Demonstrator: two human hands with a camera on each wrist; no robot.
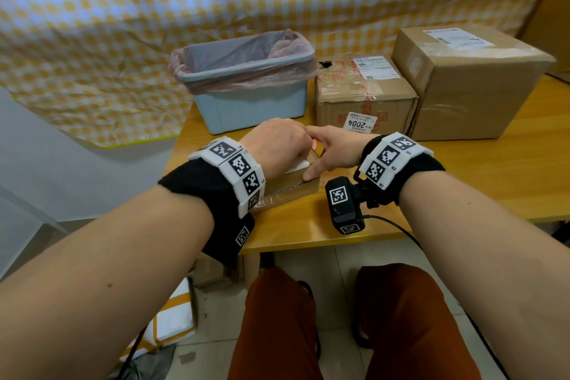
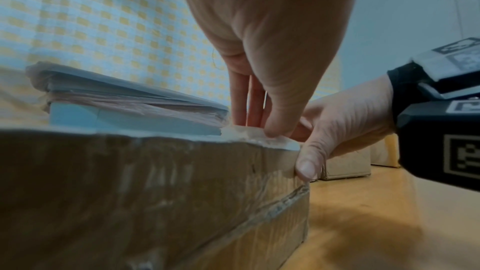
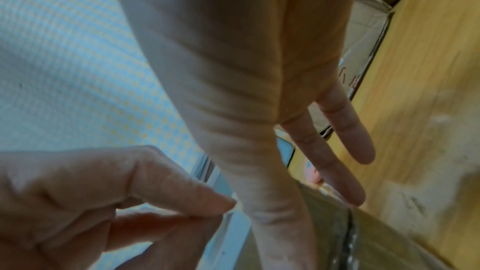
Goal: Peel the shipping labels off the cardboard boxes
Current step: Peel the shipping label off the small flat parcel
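A small cardboard box (image 1: 293, 187) (image 2: 155, 192) stands near the table's front edge with a white shipping label (image 1: 298, 166) (image 2: 262, 142) on top. My left hand (image 1: 277, 145) (image 2: 265, 128) (image 3: 218, 210) reaches down onto it, thumb and forefinger pinching the label's right edge. My right hand (image 1: 333, 154) (image 2: 337, 122) (image 3: 259, 110) steadies the box: the thumb presses on its near right corner and the fingers lie straight across the top. The left fingertips are hidden in the head view.
A blue bin (image 1: 246, 92) with a pink liner stands behind the small box. To its right are a medium box (image 1: 364, 95) with a top label (image 1: 374, 67) and a "2004" sticker, and a large box (image 1: 468, 86) with a label (image 1: 453, 37). The wooden table (image 1: 462, 170) ends close in front.
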